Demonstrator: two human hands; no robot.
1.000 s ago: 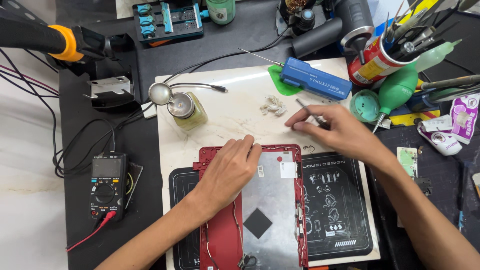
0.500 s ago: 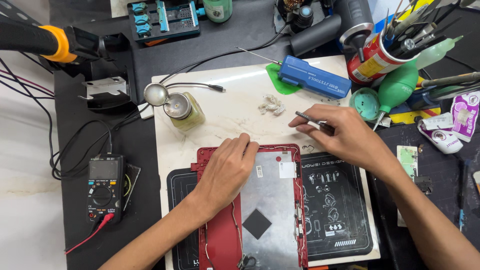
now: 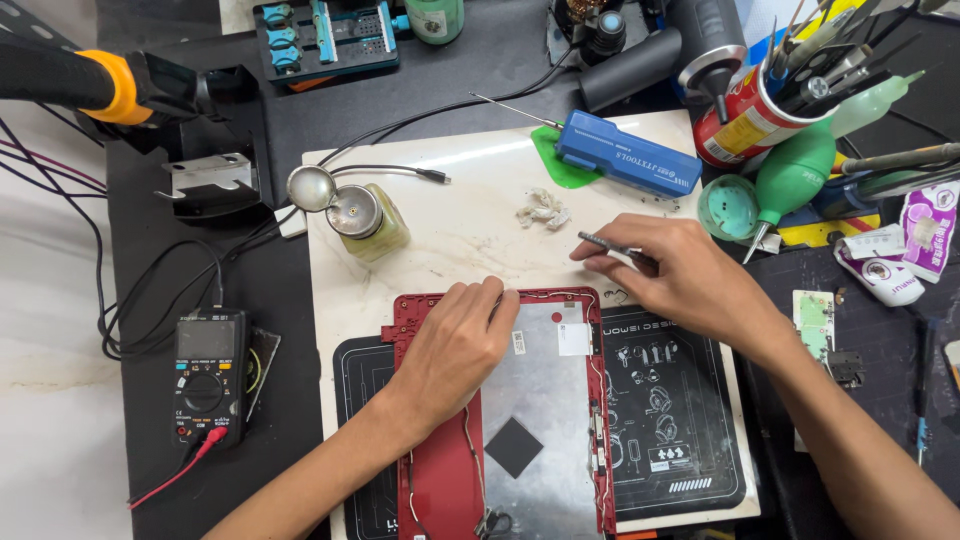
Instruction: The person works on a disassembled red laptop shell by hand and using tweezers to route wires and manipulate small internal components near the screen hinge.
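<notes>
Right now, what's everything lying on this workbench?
red frame: one, red with a silver plate, front centre, under the left hand
tweezers: one, dark, in the right hand
blue case: one, blue, back of the white mat
white mat: one, white, centre
bottle: one, yellowish with metal top, left on the mat
multimeter: one, black, left
blower: one, green, right
tool can: one, red, back right
left hand: flat on the frame
right hand: pinching the tweezers
</notes>
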